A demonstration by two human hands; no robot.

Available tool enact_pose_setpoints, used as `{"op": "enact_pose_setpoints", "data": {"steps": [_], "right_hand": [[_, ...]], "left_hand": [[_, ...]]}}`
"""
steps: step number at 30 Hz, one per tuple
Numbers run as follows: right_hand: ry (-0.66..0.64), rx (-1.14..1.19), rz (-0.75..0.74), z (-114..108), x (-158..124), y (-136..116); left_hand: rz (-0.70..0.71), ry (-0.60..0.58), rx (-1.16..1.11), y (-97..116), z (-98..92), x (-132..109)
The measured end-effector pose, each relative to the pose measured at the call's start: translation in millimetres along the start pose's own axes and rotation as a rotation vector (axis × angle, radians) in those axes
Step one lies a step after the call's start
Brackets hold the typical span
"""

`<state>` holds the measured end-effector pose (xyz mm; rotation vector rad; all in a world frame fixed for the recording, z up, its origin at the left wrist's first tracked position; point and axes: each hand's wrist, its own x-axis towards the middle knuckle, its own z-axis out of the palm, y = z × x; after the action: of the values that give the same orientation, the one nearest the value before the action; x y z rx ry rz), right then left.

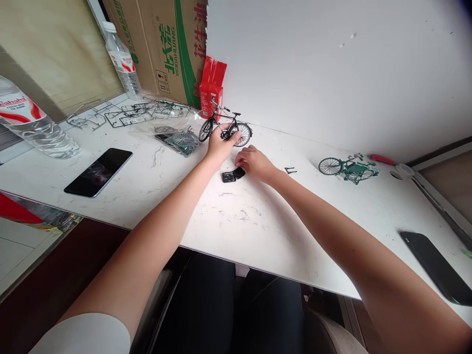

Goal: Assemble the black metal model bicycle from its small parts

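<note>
We see the left hand point(220, 143) stretched forward over the white desk point(243, 216). Its fingers are closed around the lower frame of the black model bicycle point(225, 128), between the two wheels. This bicycle stands upright on the desk, near the white wall and just in front of the red carton point(212, 84).

The right hand point(254, 163) lies just beside the left one, palm down, with the fingers curled. Its fingertips touch the small black part point(232, 175), which lies flat on the desk. We cannot tell whether the hand pinches this part or only rests on it.

A little to the right of the right hand lies a tiny black bracket point(290, 170). Further right lies a green model bicycle point(348, 168), well apart from both hands.

To the left of the black bicycle there is a clear plastic bag point(177, 136) with green parts, and behind it flat part frames point(110, 116). A dark phone point(98, 172) lies on the left side of the desk, and another phone point(437, 268) at the right edge. Two water bottles point(33, 125) stand at the left, beside a cardboard box point(162, 44).
</note>
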<state>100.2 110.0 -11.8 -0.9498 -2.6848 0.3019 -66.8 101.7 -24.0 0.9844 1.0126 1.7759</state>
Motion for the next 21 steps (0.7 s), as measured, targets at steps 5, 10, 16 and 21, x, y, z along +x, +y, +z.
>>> {"op": "enact_pose_setpoints", "data": {"steps": [5, 10, 16, 21], "right_hand": [[0.133, 0.147, 0.025, -9.0, -30.7, 4.3], [0.302, 0.34, 0.215, -21.2, -80.0, 10.7], [0.543, 0.523, 0.349, -15.1, -115.2, 11.6], [0.495, 0.747, 0.319, -15.4, -123.3, 0.7]], "left_hand": [[-0.027, -0.049, 0.007, -4.3, 3.9, -4.6], [0.01, -0.1, 0.095, -7.4, 8.5, -14.1], [0.174, -0.227, 0.272, 8.3, 26.4, -51.4], [0.137, -0.321, 0.263, 9.9, 39.4, -76.3]]}}
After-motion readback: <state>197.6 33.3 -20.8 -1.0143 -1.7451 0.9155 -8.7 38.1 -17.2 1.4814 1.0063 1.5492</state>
